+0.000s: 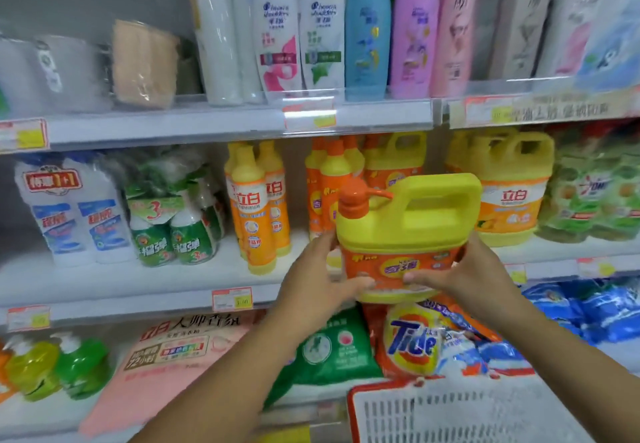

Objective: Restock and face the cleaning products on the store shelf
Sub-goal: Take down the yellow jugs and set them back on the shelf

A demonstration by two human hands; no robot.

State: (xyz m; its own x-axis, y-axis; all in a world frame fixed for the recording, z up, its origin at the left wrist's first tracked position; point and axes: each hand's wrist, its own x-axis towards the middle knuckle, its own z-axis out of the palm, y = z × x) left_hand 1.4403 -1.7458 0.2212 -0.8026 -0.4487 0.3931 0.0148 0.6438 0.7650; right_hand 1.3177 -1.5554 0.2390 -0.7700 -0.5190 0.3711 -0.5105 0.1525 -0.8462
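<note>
A yellow detergent jug (412, 221) with an orange pump and orange label is held upright in front of the middle shelf (138, 290). My left hand (320, 274) grips its left side and my right hand (464, 271) grips its right side, thumbs across the label. Behind it on the shelf stand matching yellow jugs (502, 179) and tall orange-and-yellow bottles (254, 207). The jug's base hangs near the shelf's front edge.
A white basket with a red rim (450, 415) sits at the lower right. Bagged washing powder, including a Tide bag (415, 338), lies on the bottom shelf. Shampoo bottles (322, 27) fill the top shelf. White and green spray bottles (79, 210) stand at the middle left.
</note>
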